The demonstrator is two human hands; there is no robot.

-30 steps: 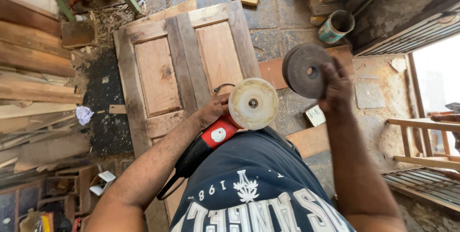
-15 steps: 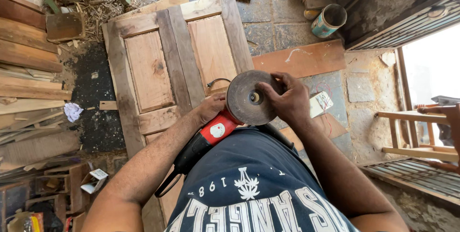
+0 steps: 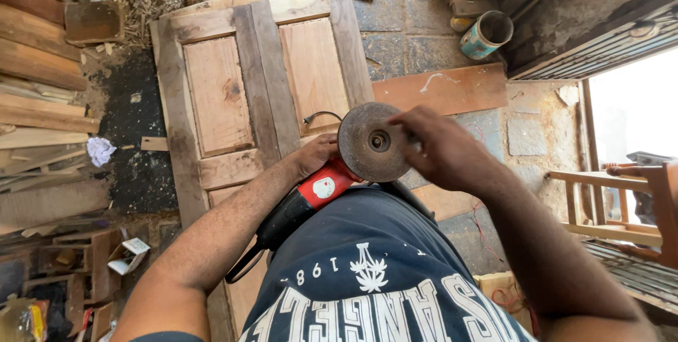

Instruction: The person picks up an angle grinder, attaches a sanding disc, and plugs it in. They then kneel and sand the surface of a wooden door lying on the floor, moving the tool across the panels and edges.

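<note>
A person looks down at a red and black grinder [image 3: 311, 197] held against their belly; its long body runs from lower left up to the head at right; the left hand [image 3: 316, 156] wraps closed around the neck; the right hand [image 3: 439, 146], the nearer one, pinches the dark round disc [image 3: 372, 142] with narrow fingers [image 3: 406, 117], flat on the head; half a second ago the fingers covered more of the disc; a wooden door [image 3: 240, 95] lies on the floor beyond.

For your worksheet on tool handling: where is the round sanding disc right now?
The sanding disc sits mid-frame on the red grinder, between the left hand and right hand, above the wooden door.
</note>
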